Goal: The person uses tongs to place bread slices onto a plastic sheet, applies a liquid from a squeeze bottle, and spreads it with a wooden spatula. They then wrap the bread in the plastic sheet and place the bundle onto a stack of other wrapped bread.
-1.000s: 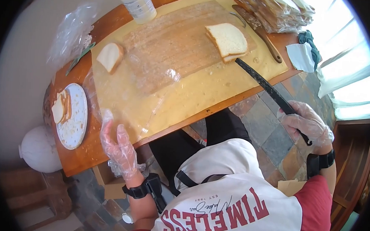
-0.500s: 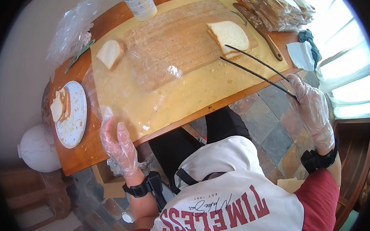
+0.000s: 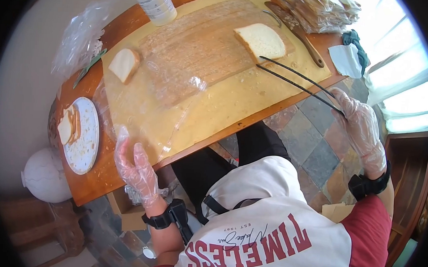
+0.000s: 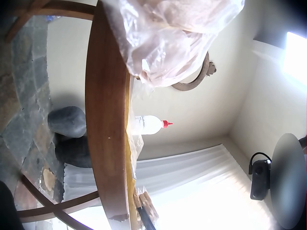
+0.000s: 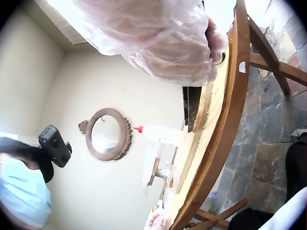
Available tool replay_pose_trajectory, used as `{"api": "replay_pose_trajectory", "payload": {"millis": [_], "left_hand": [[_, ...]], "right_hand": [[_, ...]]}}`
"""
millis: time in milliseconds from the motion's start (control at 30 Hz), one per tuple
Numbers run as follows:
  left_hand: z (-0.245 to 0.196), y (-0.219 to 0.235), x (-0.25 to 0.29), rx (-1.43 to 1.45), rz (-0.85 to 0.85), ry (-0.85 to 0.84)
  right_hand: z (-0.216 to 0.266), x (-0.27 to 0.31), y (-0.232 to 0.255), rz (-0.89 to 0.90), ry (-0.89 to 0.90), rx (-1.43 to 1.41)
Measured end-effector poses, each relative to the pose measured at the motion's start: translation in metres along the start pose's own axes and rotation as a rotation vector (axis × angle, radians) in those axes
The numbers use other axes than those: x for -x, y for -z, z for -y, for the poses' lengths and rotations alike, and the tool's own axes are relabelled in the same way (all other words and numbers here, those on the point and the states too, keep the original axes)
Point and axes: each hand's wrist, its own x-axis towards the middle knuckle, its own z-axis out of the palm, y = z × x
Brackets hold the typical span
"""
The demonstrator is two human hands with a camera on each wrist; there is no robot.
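My gloved right hand (image 3: 359,124) grips black tongs (image 3: 299,74) in front of the table's right side. The two arms stand a little apart, their tips at the near edge of the stacked white bread slices (image 3: 262,42) on the cutting board. One arm's tip overlaps the top slice in the head view. In the right wrist view, the dark tongs (image 5: 193,103) reach out beneath the glove. My gloved left hand (image 3: 137,170) is by the near left table edge, fingers extended and nothing in them. It is nearest the plate (image 3: 89,161), which bears stacked bread pieces (image 3: 69,126).
Another piece of bread (image 3: 124,66) lies left of the wooden cutting board (image 3: 194,45). A white bottle (image 3: 155,4) stands behind. Right of the board are a wooden-handled knife (image 3: 310,49) and bagged bread (image 3: 322,13). Crumpled clear plastic (image 3: 81,39) sits at the far left.
My right hand has turned the tongs, seen edge-on earlier, so both arms show spread. It moved up towards the table, and the tips shifted left to the bread. My left hand stayed put.
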Motion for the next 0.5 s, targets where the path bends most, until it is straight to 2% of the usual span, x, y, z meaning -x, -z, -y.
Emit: {"api": "replay_pose_trajectory", "payload": {"millis": [500], "left_hand": [[0.0024, -0.0009, 0.0005, 0.028, -0.003, -0.015]], "right_hand": [[-0.0009, 0.0043, -0.0032, 0.025, -0.018, 0.019]]}}
